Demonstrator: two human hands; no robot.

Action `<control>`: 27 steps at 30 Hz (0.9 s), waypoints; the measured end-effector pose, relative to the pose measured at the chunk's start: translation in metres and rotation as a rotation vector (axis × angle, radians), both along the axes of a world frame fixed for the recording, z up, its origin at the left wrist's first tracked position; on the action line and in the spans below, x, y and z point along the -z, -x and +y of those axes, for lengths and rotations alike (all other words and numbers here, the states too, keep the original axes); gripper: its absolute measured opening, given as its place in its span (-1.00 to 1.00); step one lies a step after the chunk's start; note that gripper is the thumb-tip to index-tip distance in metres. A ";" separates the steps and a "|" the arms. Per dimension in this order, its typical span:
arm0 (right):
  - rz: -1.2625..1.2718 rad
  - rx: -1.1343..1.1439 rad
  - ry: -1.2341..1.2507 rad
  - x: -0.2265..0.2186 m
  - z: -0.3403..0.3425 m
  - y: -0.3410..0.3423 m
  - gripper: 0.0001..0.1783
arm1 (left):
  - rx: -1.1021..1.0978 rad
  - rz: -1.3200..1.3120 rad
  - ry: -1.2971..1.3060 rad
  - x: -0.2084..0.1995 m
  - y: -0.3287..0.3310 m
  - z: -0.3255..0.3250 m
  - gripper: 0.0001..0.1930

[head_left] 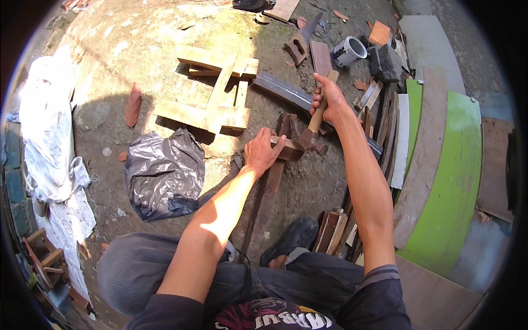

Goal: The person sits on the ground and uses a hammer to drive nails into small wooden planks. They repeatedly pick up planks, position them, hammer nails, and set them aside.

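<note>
My right hand (333, 102) is wrapped round the wooden handle of a hammer (317, 120). Its rusty head points down, close to the right end of a short brown wooden block (288, 149). That block is pinched in my left hand (260, 152), thumb along its upper side. Beneath the block lies a long rusty metal bar (266, 193), running from near my legs to a wider rusty end beyond my hand. Whether the hammer head touches the block, I cannot tell.
Ahead lies a wooden frame (221, 99), with a black plastic bag (165, 175) at left. Beyond my right hand are a metal beam (283, 91), a handsaw (301, 43) and a paint can (348, 52). Wood strips and green boards (444, 187) line the right; white cloth (48, 132) lies far left.
</note>
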State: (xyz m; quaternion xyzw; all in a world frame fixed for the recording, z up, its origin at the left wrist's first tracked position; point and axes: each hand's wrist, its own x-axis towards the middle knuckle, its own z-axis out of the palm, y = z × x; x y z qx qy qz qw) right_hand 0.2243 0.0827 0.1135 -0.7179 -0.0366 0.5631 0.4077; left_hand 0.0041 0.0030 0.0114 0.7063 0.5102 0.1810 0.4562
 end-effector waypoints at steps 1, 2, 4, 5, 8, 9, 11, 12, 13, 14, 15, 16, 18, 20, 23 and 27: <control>-0.008 0.006 -0.021 -0.009 -0.003 -0.001 -0.51 | 0.018 -0.032 -0.086 0.004 0.001 -0.003 -0.51; -0.016 0.011 -0.048 -0.021 -0.005 0.000 -0.50 | 0.034 -0.065 -0.178 0.008 0.003 -0.002 -0.55; -0.034 0.011 -0.103 -0.042 -0.011 0.000 -0.48 | 0.061 -0.141 -0.325 0.015 0.004 0.001 -0.65; -0.025 0.001 -0.120 -0.049 -0.015 0.000 -0.47 | 0.070 -0.186 -0.380 0.017 0.003 0.003 -0.69; -0.011 -0.003 -0.155 -0.061 -0.032 -0.004 -0.46 | 0.266 -0.238 -0.564 0.011 0.010 0.008 -0.76; -0.013 0.009 -0.156 -0.063 -0.040 -0.002 -0.46 | 0.359 -0.242 -0.629 0.007 0.013 0.009 -0.77; -0.010 0.017 -0.164 -0.065 -0.053 0.006 -0.45 | 0.403 -0.236 -0.591 0.008 0.021 0.005 -0.78; -0.008 0.021 -0.168 -0.064 -0.058 0.009 -0.45 | 0.403 -0.213 -0.579 0.014 0.024 0.002 -0.76; -0.005 0.023 -0.172 -0.062 -0.063 0.013 -0.45 | 0.402 -0.190 -0.567 0.018 0.026 -0.002 -0.74; 0.007 0.040 -0.164 -0.060 -0.067 0.017 -0.44 | 0.283 -0.194 -0.496 0.023 0.027 -0.005 -0.70; 0.004 0.030 -0.161 -0.057 -0.069 0.020 -0.44 | 0.164 -0.198 -0.424 0.027 0.028 -0.007 -0.66; -0.001 0.029 -0.157 -0.052 -0.073 0.020 -0.43 | 0.053 -0.206 -0.349 0.023 0.026 -0.008 -0.61; -0.001 0.054 -0.162 -0.039 -0.078 0.017 -0.45 | -0.056 -0.041 -0.016 0.016 0.017 -0.002 -0.46; -0.012 0.055 -0.167 -0.036 -0.077 0.023 -0.46 | -0.153 0.113 0.237 0.012 0.013 0.003 -0.29; -0.029 0.058 -0.173 -0.035 -0.072 0.028 -0.46 | -0.144 0.174 0.336 0.015 0.007 0.007 -0.22; -0.039 0.041 -0.161 -0.036 -0.064 0.029 -0.46 | -0.031 0.029 0.305 0.016 0.004 0.014 -0.18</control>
